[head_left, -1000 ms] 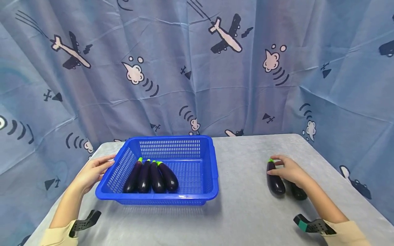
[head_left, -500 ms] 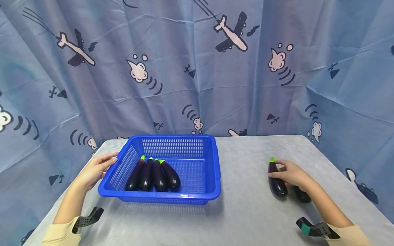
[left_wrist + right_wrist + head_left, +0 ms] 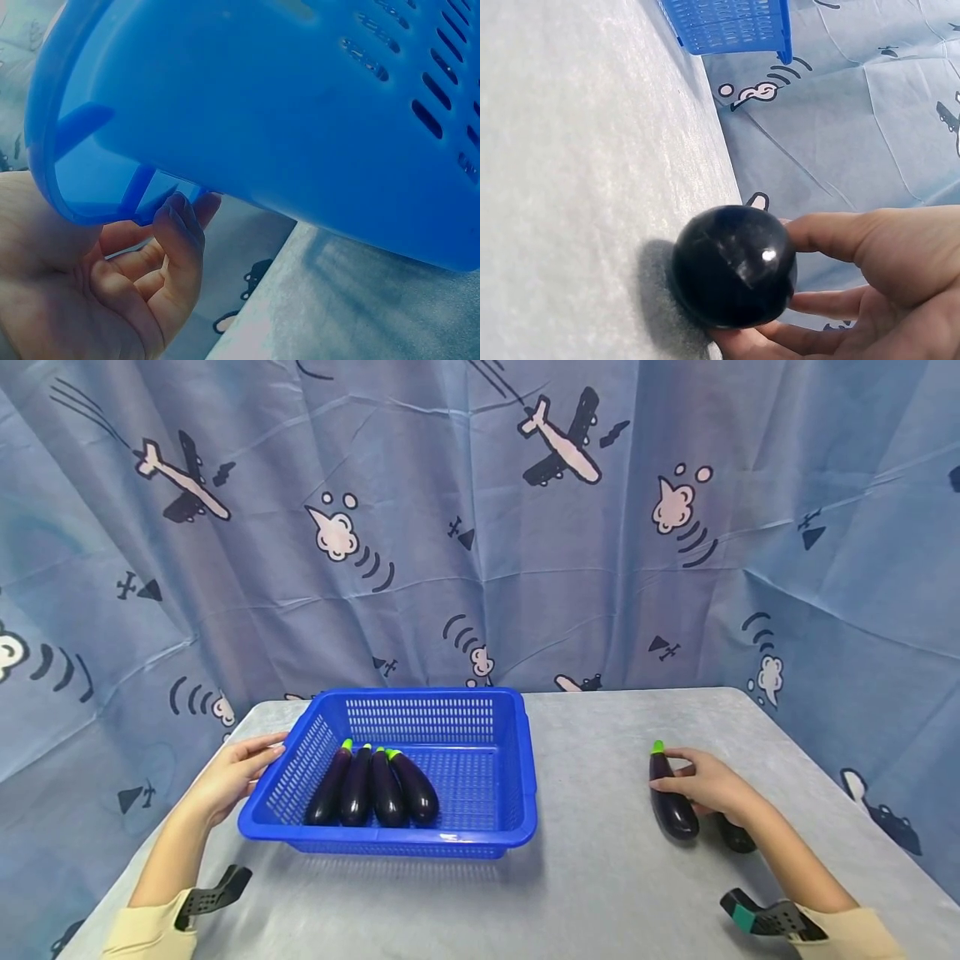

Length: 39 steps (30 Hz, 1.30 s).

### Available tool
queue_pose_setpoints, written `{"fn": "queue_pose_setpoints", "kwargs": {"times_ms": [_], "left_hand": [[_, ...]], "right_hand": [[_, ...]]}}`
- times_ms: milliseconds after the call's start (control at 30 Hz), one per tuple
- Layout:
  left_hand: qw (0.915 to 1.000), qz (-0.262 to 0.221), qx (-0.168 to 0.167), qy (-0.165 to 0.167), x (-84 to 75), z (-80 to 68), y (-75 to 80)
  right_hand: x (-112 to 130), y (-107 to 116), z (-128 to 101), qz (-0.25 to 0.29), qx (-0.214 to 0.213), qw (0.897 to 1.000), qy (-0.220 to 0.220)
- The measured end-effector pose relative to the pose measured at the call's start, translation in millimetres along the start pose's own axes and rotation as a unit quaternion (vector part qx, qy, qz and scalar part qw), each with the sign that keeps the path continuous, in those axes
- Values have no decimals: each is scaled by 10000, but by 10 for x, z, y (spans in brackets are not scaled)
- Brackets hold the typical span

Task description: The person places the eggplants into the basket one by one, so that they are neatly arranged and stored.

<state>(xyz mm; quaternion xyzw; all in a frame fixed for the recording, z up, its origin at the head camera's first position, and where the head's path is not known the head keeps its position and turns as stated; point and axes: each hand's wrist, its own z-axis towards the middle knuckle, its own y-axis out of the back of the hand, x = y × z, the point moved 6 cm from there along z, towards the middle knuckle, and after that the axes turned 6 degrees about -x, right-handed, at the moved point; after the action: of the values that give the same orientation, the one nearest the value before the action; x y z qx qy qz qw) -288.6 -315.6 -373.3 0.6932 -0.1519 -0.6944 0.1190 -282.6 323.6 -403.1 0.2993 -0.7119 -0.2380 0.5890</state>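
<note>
My left hand (image 3: 234, 777) holds the left rim of a blue plastic basket (image 3: 390, 837). In the left wrist view, its fingers (image 3: 180, 240) curl up under the rim. Several dark purple eggplants (image 3: 356, 789) with bright green stem ends lie side by side in the basket's left half. Over on the right, my right hand (image 3: 712, 787) grips another eggplant (image 3: 673, 817) from its right side, green end pointing away. The right wrist view shows this eggplant's rounded end (image 3: 735, 266) close to the tabletop; whether it touches is unclear. One more eggplant (image 3: 735, 835) lies partly hidden under my right forearm.
The basket and eggplants are on a grey-white table (image 3: 592, 877). Behind and beside it hangs a blue curtain (image 3: 480, 527) printed with airplanes and clouds. Each wrist wears a black strap (image 3: 213, 897).
The head view has shifted slightly. My right hand has closed in on the eggplant, which has moved a little left, away from the one beside it. The left hand keeps its place on the basket.
</note>
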Motion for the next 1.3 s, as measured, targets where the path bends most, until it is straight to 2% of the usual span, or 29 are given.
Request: {"fn": "queue_pose_setpoints", "kwargs": {"times_ms": [333, 1300], "left_hand": [[10000, -61, 3, -25, 26, -6, 9], [10000, 14, -22, -13, -14, -7, 2]], "right_hand": [[35, 15, -1, 319, 18, 9995, -66], [309, 48, -120, 1103, 11, 9936, 232]]}}
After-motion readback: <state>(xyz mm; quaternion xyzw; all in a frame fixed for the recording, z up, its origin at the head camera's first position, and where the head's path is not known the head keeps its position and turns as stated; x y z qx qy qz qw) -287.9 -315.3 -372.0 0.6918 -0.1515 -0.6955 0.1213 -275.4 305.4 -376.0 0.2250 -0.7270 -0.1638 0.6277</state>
